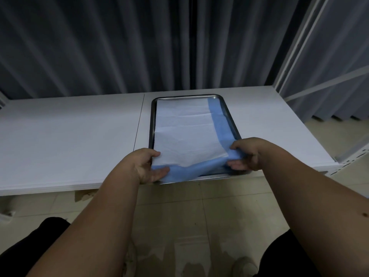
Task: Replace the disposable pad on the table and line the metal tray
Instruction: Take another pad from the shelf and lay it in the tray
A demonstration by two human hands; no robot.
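While the metal tray sits on the white table at its near edge, I see the disposable pad lying inside it, white face up with a blue border. My left hand pinches the pad's near left corner, thumb on top. My right hand clamps the near right corner, lifting it slightly.

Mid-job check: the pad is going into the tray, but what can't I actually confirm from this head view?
- Near edge of the metal tray: partly covered by the disposable pad and both hands.
- Left hand and right hand: some fingers tucked under the pad.
- Tray floor: hidden beneath the pad.
- Under the table: blocked by its top and both forearms.
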